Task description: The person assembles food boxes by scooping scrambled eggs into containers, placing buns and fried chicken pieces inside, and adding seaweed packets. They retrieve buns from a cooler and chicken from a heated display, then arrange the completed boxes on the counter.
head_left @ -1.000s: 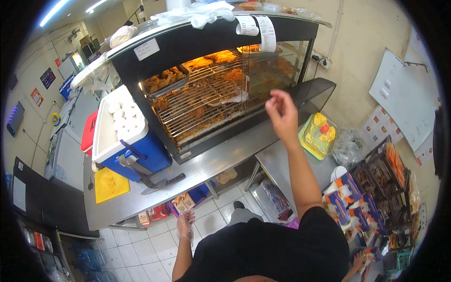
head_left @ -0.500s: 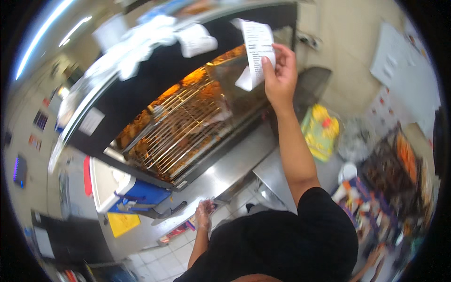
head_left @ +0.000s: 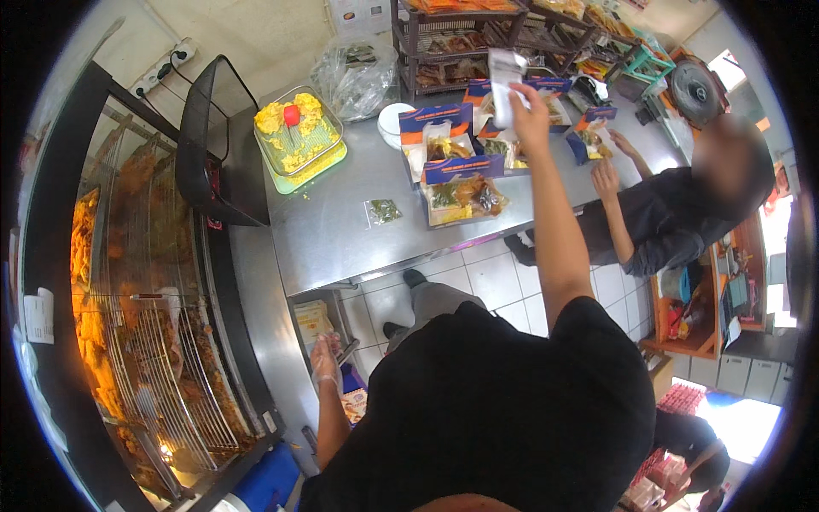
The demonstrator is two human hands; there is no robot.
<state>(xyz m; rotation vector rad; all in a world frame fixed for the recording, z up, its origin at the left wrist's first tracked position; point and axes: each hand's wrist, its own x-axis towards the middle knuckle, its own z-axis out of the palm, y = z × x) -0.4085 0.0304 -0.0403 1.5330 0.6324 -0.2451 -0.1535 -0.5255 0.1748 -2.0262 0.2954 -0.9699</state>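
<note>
**Asker:** Hands first, please. Where are they and what do they hold?

**Describer:** Right hand [head_left: 531, 115] is stretched out over the steel tabletop [head_left: 341, 230], fingers pinched on a white paper slip [head_left: 505, 85] that stands upright above the open food boxes [head_left: 456, 166]. Left hand [head_left: 325, 363] hangs low beside the tabletop's edge, over the tiled floor [head_left: 486, 277]. It looks to be in a thin clear glove, fingers loosely curled; I cannot tell whether it holds anything.

**Asker:** What lies around them?

**Describer:** Orange and blue boxes sit in a cluster under the raised slip. A small clear packet [head_left: 384, 211] lies alone nearer the person. A tray of yellow food [head_left: 299, 136] sits at the far left corner. A glass warming cabinet [head_left: 145, 324] with wire racks of fried food fills the left side. Another person's hand [head_left: 606, 177] rests on the tabletop's far right.
</note>
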